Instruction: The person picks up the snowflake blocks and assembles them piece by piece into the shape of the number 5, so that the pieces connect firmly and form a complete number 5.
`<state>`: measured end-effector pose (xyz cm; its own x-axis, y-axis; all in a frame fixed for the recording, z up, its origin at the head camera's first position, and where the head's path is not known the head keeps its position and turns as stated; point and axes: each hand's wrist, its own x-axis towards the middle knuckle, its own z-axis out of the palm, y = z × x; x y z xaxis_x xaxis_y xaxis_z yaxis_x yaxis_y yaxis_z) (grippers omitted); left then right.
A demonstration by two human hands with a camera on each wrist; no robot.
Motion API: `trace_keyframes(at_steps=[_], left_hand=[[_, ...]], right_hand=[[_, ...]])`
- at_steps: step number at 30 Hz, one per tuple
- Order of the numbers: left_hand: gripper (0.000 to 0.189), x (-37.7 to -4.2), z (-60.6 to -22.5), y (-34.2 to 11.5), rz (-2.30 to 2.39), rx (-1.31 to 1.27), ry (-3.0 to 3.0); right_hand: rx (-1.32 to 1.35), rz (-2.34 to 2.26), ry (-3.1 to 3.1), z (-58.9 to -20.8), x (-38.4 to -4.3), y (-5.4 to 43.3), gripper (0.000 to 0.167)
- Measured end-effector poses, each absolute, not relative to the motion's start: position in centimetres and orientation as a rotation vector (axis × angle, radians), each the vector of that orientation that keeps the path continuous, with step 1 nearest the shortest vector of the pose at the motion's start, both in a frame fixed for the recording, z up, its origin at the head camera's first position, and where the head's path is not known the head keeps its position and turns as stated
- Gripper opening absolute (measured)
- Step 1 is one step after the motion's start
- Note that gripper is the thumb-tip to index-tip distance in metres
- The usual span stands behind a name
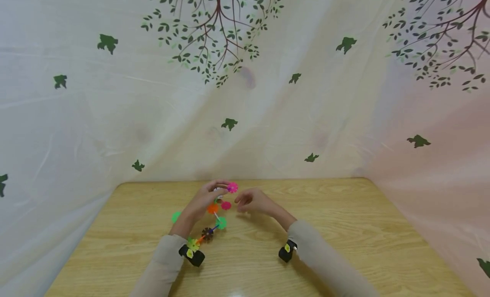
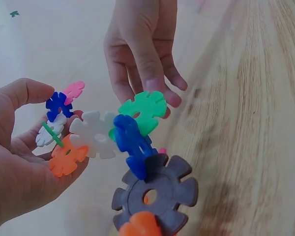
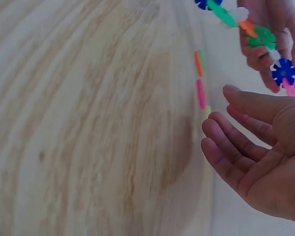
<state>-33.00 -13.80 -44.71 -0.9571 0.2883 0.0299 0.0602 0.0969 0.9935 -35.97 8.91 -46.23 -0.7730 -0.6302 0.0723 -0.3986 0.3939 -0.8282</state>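
Observation:
A chain of slotted plastic snowflake discs hangs from my left hand (image 1: 200, 202), whose thumb and fingers hold it near its far end. In the left wrist view the thumb tip touches a blue disc (image 2: 58, 105), beside a pink disc (image 2: 74, 91) at the tip. From there the chain runs through white, orange and green discs to a dark brown disc (image 2: 179, 189), nearer that camera. To the right of the pink end, my right hand (image 1: 255, 201) hovers with loosely bent fingers and nothing between them, apart from the chain.
A magenta disc (image 1: 226, 205) lies on the wooden table (image 1: 329, 229) between the hands. A green disc (image 1: 176, 216) is left of the left wrist. In the right wrist view, an orange disc (image 3: 198, 64) lies near the magenta one. A printed curtain (image 1: 268, 152) stands behind the table.

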Motion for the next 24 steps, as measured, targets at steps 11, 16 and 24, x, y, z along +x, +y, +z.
trace_keyframes(at_steps=[11, 16, 24], left_hand=[[0.038, -33.1, -44.8, -14.2, 2.007, 0.352, 2.180], [0.039, -33.0, -44.7, -14.3, 2.004, 0.370, 2.179], [0.038, -32.9, -44.7, -14.4, 2.014, 0.347, 2.170]], right_hand=[[-0.909, -1.179, 2.447, -47.2, -37.5, 7.2, 0.034], [-0.956, -1.149, 2.440, -47.4, -38.0, 6.7, 0.037], [-1.011, -1.122, 2.440, -47.7, -38.3, 6.0, 0.036]])
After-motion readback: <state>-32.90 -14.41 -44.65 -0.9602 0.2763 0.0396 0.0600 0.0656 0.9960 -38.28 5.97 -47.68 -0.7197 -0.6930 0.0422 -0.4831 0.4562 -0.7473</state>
